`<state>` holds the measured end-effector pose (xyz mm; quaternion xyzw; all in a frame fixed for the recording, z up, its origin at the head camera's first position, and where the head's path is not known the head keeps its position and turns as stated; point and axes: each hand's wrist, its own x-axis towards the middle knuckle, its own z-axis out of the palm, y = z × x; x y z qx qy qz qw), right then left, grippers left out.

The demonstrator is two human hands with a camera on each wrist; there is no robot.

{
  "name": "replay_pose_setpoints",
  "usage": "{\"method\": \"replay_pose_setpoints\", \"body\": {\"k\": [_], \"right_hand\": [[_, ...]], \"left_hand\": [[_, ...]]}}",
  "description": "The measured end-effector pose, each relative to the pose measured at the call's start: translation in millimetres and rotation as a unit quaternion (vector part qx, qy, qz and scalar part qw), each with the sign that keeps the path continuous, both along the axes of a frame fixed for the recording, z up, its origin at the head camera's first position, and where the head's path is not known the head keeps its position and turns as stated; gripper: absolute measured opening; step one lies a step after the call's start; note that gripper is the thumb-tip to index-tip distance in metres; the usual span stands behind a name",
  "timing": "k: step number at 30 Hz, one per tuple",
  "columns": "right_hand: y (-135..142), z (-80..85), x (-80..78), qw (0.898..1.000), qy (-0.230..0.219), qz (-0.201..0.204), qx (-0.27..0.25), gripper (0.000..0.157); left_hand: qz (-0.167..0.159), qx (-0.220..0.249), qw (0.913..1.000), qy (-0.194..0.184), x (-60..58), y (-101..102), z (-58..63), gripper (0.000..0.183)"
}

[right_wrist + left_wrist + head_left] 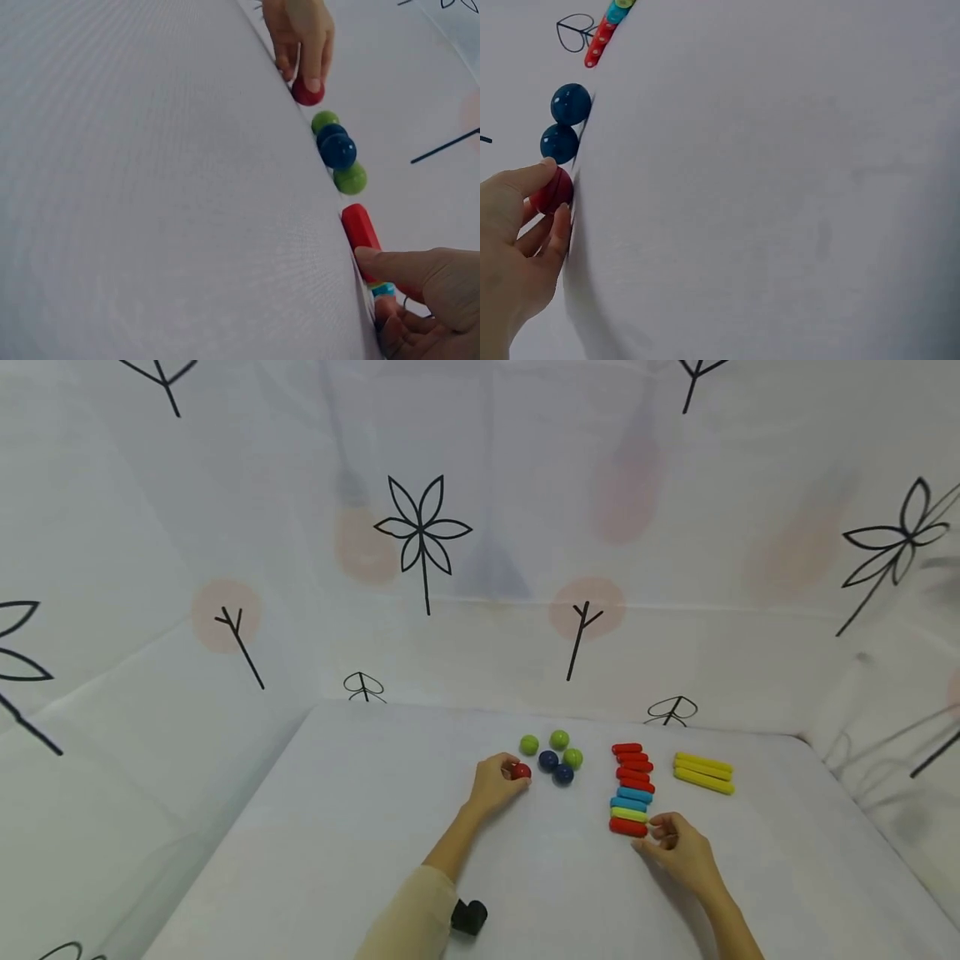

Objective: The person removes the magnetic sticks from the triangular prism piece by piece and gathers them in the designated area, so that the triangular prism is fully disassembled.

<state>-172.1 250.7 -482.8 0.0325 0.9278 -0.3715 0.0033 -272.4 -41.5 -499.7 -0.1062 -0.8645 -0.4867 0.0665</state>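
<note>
A small red ball [521, 771] is pinched between thumb and fingers of my left hand [493, 785], low over the white table. Right beside it lie two dark blue balls [563, 774] and three green balls [529, 744]. My right hand [684, 852] is at the near end of a column of short rounded sticks, its thumb and fingers apart around the right end of the nearest red stick [627, 827]. In the right wrist view the thumb tip overlaps that stick's side. Beyond it come a yellow-green stick [628, 815], two blue sticks [634, 795] and several red sticks [634, 767].
Three yellow sticks [703, 773] lie side by side right of the column. A black object [468, 917] sits against the left sleeve [420, 910]. White cloth [487, 652] with printed plants and blotches stands behind and at the sides of the table [337, 827].
</note>
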Motion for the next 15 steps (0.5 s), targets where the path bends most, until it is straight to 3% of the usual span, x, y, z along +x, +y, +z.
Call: {"method": "replay_pose_setpoints", "body": {"k": [8,15], "right_hand": [[-1,-2.9,-3.4,1.0,-0.017,0.005,-0.009,0.053],[-3,-1.3,-3.7,0.999,-0.031,0.001,-0.016,0.055]], "left_hand": [[-0.01,-0.024,0.9996,-0.001,-22.7,5,4.2,0.033],[-0.027,-0.014,0.9995,-0.009,-28.4,6,4.5,0.037]]}}
